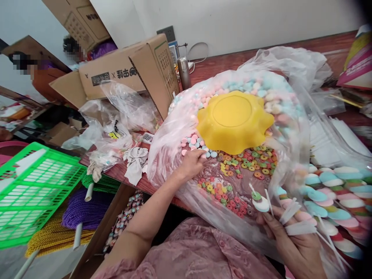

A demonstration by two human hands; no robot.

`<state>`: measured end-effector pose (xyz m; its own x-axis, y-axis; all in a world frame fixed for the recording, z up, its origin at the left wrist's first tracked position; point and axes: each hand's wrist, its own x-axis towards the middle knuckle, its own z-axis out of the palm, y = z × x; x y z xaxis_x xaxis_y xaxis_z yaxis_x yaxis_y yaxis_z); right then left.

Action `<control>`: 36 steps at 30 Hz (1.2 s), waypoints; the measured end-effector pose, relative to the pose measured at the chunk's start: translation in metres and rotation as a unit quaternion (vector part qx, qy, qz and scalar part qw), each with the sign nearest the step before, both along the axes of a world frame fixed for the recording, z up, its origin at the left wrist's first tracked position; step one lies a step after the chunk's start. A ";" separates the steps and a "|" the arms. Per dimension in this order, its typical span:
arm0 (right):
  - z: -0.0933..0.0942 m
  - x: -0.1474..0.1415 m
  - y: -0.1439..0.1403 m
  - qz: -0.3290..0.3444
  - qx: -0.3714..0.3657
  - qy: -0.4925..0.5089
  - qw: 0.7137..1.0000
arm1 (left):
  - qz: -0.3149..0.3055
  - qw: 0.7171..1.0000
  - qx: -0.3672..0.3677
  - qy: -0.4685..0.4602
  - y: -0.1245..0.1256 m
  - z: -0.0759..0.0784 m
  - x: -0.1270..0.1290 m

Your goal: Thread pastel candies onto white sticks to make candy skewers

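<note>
Shirt [188, 252], right hand [299, 244] pinching strung candies [260, 204], left hand [192, 164] curled, hold unclear, candy-filled bag [167, 145]

Single head-worn view over a table [216, 66]

The camera looks forward and down from the person's head, across the pink top [194, 248] at the bottom edge. The left hand [192, 164] and right hand [296, 236] show close by; the wall [247, 27] stands farther off, its foot rising rightward in the tilted view.

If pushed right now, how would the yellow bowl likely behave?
The bowl is probably stiff: its wavy shape looks moulded. Apparently upside down, it seems unlikely to roll. It may slide unevenly, with colourful rings along its near edge.
</note>
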<state>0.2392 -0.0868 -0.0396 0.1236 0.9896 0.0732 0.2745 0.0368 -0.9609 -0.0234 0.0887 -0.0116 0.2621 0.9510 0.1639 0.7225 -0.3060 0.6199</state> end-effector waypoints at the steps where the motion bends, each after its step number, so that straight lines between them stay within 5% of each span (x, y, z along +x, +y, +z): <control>1: -0.004 0.002 -0.002 0.009 -0.011 -0.001 1.000 | 0.015 1.000 -0.003 -0.027 0.001 0.001 -0.003; 10: 0.009 0.004 0.008 -0.048 0.022 -0.018 0.998 | -0.055 0.998 0.030 0.016 0.024 -0.001 -0.013; 15: -0.007 0.007 0.006 -0.039 0.041 -0.040 0.998 | -0.018 0.997 0.065 0.035 0.018 -0.007 -0.013; 19: -0.012 0.010 0.000 0.002 0.086 -0.105 0.991 | 0.021 0.989 0.028 -0.140 -0.004 0.008 -0.007; 22: -0.003 0.001 -0.001 0.039 0.148 -0.163 0.975 | -0.004 0.929 -0.100 -0.357 -0.030 0.023 0.005; 25: 0.007 -0.012 0.002 0.053 0.200 -0.206 0.956 | -0.029 0.861 -0.169 -0.479 -0.052 0.031 0.019; 28: 0.013 -0.019 0.006 0.052 0.198 -0.234 0.951 | -0.036 0.833 -0.179 -0.522 -0.064 0.029 0.028; 36: 0.016 -0.012 -0.003 0.054 0.216 -0.262 0.939 | 0.004 0.827 -0.144 -0.544 -0.075 0.013 0.038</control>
<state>0.2270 -0.0902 -0.0232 -0.1413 0.8579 0.4940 0.6773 0.4477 -0.5837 0.0146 0.0137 0.0017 0.1023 0.9926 0.0658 -0.3083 -0.0312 0.9508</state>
